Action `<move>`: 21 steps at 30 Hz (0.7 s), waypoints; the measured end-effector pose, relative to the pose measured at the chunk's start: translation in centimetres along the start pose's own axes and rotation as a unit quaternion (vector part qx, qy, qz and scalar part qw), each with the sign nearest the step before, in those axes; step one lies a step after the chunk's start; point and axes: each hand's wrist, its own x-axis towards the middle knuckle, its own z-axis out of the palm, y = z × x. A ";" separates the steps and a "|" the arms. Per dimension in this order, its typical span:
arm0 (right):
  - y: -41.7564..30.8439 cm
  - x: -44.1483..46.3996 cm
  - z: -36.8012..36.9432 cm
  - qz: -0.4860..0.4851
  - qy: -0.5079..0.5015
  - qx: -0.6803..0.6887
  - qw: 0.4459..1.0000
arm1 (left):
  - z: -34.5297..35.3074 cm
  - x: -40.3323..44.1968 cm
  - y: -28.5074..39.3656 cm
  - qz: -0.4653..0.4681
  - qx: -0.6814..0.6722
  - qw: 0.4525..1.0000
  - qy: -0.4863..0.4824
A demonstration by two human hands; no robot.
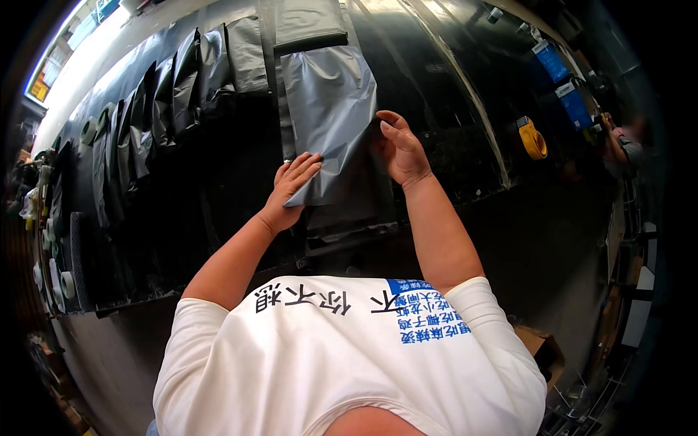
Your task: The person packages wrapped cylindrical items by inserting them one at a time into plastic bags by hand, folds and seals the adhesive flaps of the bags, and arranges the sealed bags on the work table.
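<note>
1. Specimen: grey plastic bag (327, 87), on the black surface (429, 80) directly in front of the person, between and beyond both hands.
2. Orientation: long axis runs away from the body, roughly in line with it; squared end far, near end slanting to a pointed corner at the left hand (285, 195).
3. Left hand: fingers extended, slightly spread, laid flat over the bag's near left edge; pressing on film, not closed round it.
4. Right hand (405, 152): fingers half curled at the bag's right edge. Cannot tell whether film is pinched.
5. Bag material: thin, smooth, satin sheen; soft creases radiate near the left fingertips.
6. Left of bag: row of dark plastic bags (187, 80), glossy, wrinkled, overlapping, long axes also running away from the body.
7. Right side: yellow ring-shaped object (532, 138), well apart from the bag; two blue packages (551, 62) farther off.
</note>
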 end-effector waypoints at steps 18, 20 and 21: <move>0.9 -5.3 -2.0 0.046 0.040 -0.469 0.881 | -1.9 -3.3 2.4 0.023 0.208 0.962 -0.175; 1.3 -5.5 -1.8 0.032 0.037 -0.518 0.854 | -1.9 -3.5 2.4 0.029 0.214 0.960 -0.176; 1.4 -5.7 -1.4 0.025 0.035 -0.542 0.840 | -1.8 -3.5 2.5 0.037 0.206 0.963 -0.170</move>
